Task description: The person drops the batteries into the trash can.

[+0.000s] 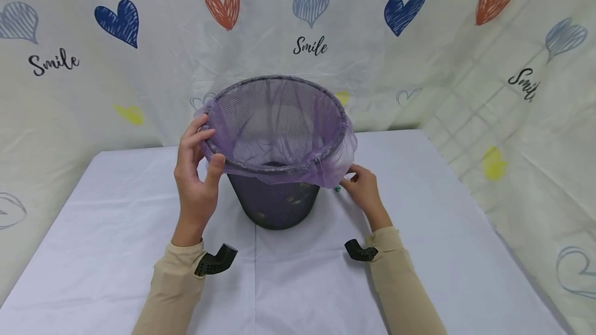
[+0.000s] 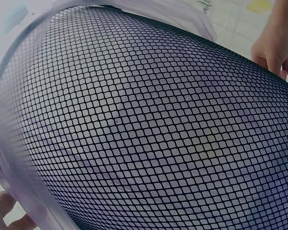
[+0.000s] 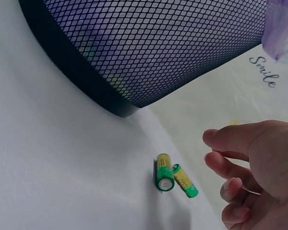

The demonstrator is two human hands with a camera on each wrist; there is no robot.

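A black mesh wastebasket [image 1: 276, 206] stands upright on the white-covered table, lined with a thin purple bag [image 1: 342, 162] folded over its rim. My left hand [image 1: 197, 180] holds the rim at the left, its fingers and thumb spread around the bag's edge. Beside the basket's right side is my right hand [image 1: 364, 190], loosely bent with nothing seen between thumb and fingers. Two green-and-yellow batteries lie close together on the table near that hand: a nearer battery [image 3: 164, 172] and a farther battery [image 3: 185, 181]. Blurred green and yellow shapes show through the mesh near the bottom.
A white cloth [image 1: 116, 211] covers the table. Behind it hangs a pale backdrop [image 1: 261, 56] printed with hearts and the word Smile. A black wrist device [image 1: 216, 261] sits at the left sleeve and another black device [image 1: 360, 250] at the right.
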